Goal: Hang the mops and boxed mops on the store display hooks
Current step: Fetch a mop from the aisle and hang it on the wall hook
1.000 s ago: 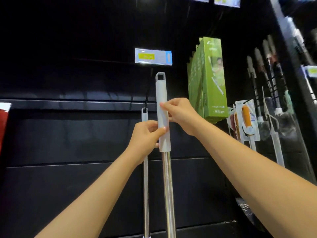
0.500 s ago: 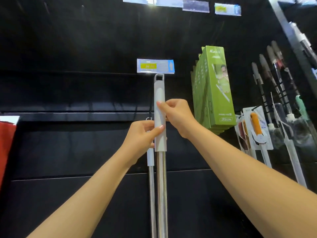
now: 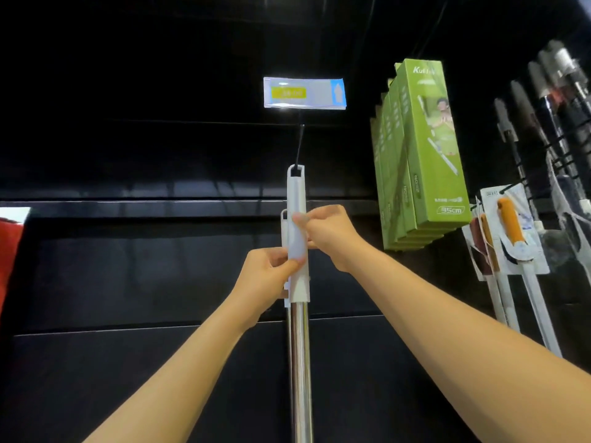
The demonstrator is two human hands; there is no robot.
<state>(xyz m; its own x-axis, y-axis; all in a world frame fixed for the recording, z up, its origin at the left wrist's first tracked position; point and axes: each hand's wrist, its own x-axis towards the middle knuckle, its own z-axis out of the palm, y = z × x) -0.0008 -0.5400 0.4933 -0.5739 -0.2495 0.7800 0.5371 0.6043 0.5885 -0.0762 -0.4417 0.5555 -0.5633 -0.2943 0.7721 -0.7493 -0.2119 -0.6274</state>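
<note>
A mop handle [image 3: 297, 199] with a white plastic grip and a steel shaft [image 3: 299, 362] stands upright in the middle of the view. The loop at its top sits on the black display hook [image 3: 300, 145] under a price tag [image 3: 304, 93]. My left hand [image 3: 268, 276] pinches the white grip from the left, low down. My right hand [image 3: 329, 235] pinches it from the right, a little higher. A second white mop handle [image 3: 284, 228] hangs just behind, mostly hidden. Green boxed mops [image 3: 422, 155] hang on a hook to the right.
The black slatted display wall [image 3: 128, 266] fills the background. Carded brushes with orange handles [image 3: 508, 228] and several dark-handled tools [image 3: 543, 100] hang at the far right. A red object [image 3: 9, 251] shows at the left edge.
The mop's top loop, earlier at the price tag's level, has come down onto the hook below the tag. Both hands stay on the white grip.
</note>
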